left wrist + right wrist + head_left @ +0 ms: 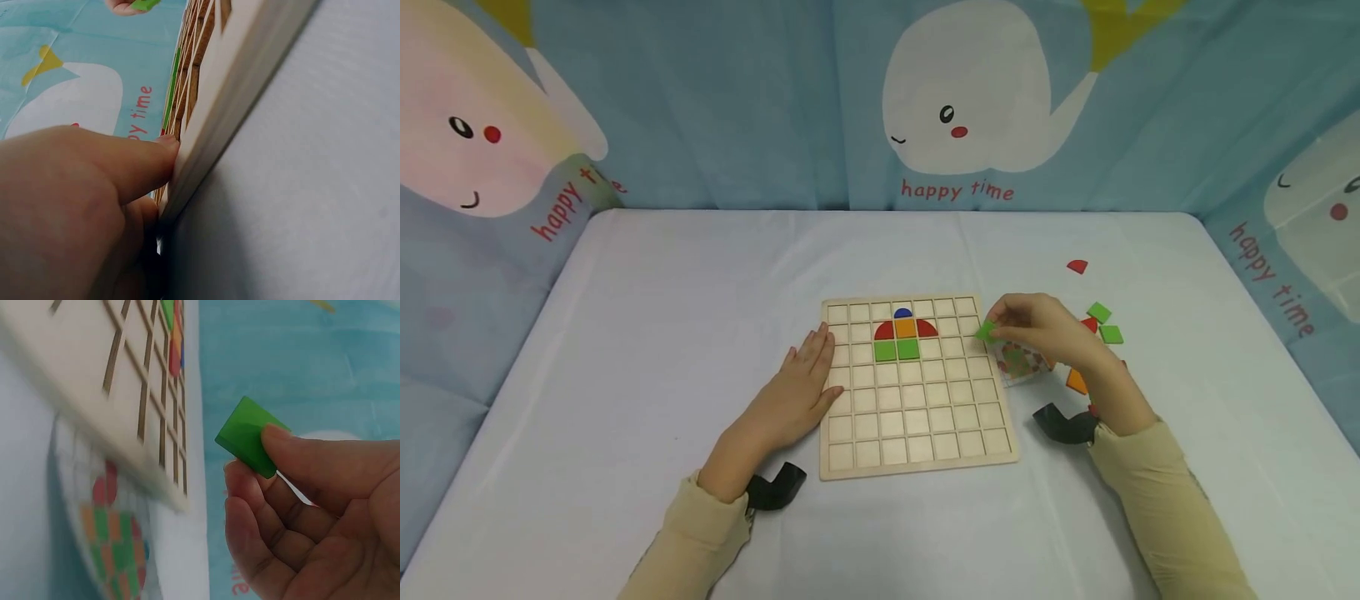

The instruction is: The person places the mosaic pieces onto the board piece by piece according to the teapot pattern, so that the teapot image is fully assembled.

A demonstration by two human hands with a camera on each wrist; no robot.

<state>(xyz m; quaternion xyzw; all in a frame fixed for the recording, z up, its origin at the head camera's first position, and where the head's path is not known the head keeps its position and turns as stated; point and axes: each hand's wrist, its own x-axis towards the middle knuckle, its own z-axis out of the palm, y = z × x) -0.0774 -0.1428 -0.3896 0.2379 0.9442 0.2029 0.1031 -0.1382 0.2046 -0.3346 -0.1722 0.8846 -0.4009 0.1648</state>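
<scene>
A square wooden grid board (917,472) lies on the white table. Near its top sit a blue half-round piece (903,313), an orange square (906,328), red quarter-round pieces (884,331) on either side and two green squares (886,351) below. My left hand (797,387) rests along the board's left edge, fingers extended and thumb on the rim. Between thumb and fingers, my right hand (1037,323) pinches a green square tile (247,434), held above the board's right edge. In the right wrist view the tile is tilted and apart from the board.
Partly under my right hand lies a pattern card (1018,362) beside the board. Further right are loose green squares (1111,334), an orange piece (1077,382) and red pieces, some hidden by my arm. One red quarter-round (1077,267) lies farther back. A printed curtain (760,108) stands behind the table.
</scene>
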